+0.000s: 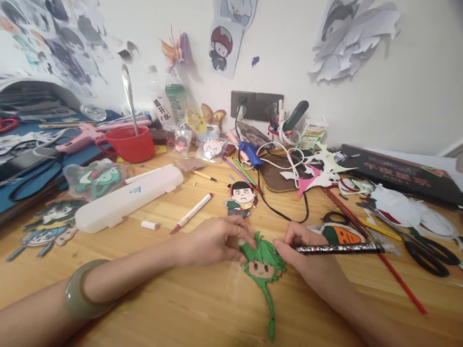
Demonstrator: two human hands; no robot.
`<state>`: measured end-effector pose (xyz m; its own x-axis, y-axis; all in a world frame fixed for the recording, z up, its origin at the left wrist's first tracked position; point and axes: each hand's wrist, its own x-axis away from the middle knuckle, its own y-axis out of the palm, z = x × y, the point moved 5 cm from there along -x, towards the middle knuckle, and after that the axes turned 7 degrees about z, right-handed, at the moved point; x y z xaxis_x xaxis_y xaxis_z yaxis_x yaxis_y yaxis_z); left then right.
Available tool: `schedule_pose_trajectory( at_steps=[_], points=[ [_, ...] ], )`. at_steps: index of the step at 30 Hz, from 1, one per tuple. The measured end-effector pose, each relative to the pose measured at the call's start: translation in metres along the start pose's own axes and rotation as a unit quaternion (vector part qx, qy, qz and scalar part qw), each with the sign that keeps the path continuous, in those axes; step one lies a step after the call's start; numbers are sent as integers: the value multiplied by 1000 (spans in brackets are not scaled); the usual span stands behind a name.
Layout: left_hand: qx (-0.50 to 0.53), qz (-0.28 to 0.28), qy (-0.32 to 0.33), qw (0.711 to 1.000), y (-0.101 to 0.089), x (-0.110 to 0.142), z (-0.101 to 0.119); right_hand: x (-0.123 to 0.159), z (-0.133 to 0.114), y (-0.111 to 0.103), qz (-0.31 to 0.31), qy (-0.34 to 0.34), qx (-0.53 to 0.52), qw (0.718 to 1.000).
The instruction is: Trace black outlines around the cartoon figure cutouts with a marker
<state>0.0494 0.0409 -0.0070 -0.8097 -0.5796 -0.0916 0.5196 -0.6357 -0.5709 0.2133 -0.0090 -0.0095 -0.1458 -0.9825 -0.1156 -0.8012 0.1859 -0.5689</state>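
A paper cutout of a green-haired cartoon head [263, 270] lies on the wooden table, a long green braid trailing below it. My left hand [216, 241] grips its upper left edge, fingers bent over the hair and thumb at the side. At the hair's right edge is my right hand [303, 244], closed round a slim pen-like tool [341, 249] with a dark, speckled silver barrel. The tool's working tip is hidden by the fingers. Just beyond the hands lies another cutout, a black-haired figure [242, 198].
An uncapped marker [192, 213], its cap [149, 225] and a white pencil case [130, 198] lie left. Behind stands a red mug [130, 144]. Black scissors [428, 253], a red pencil [404, 285] and paper scraps lie right. A blue glue gun [249, 152] trails its cord behind.
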Motion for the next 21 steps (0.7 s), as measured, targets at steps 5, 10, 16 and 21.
schedule_pose_trajectory(
  at_steps=[5, 10, 16, 21],
  points=[
    [-10, -1, -6, 1000, 0, 0, 0, -1, 1, 0, 1, -3, 9, 1000],
    [-79, -12, 12, 997, -2, 2, 10, -1, 3, -1, 14, 0, 0, 1000],
    [-259, 11, 82, 962, 7, 7, 27, -8, 3, 0, 1, 28, -35, 999],
    [-321, -24, 96, 942, 21, 7, 27, -14, 2, 4, -15, 15, -61, 998]
  ],
)
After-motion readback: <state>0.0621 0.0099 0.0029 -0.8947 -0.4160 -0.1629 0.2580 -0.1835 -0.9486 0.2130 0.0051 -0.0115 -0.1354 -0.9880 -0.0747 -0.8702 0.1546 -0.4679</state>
